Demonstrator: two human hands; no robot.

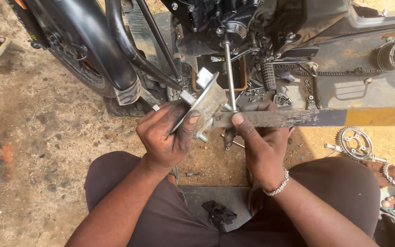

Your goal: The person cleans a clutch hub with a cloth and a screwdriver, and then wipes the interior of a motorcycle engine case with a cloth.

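A seated person's left hand [168, 135] closes around a grey, grease-smeared metal plate [205, 103] with studs and a square boss, its thumb pressed on the plate's face. The plate tilts up and away from that hand toward the motorcycle engine [227, 23]. The right hand [259, 142] grips a long, flat, dirty metal bar [293, 118], thumb on top; the bar's long axis runs level, out to the right of that hand, its near end apparently touching the plate. Just beyond the knuckles a thin steel rod [229, 75] stands upright. Right of the right hand lie a toothed sprocket [355, 142] and a drive chain [334, 72]. Below both wrists, a black rag [219, 214].
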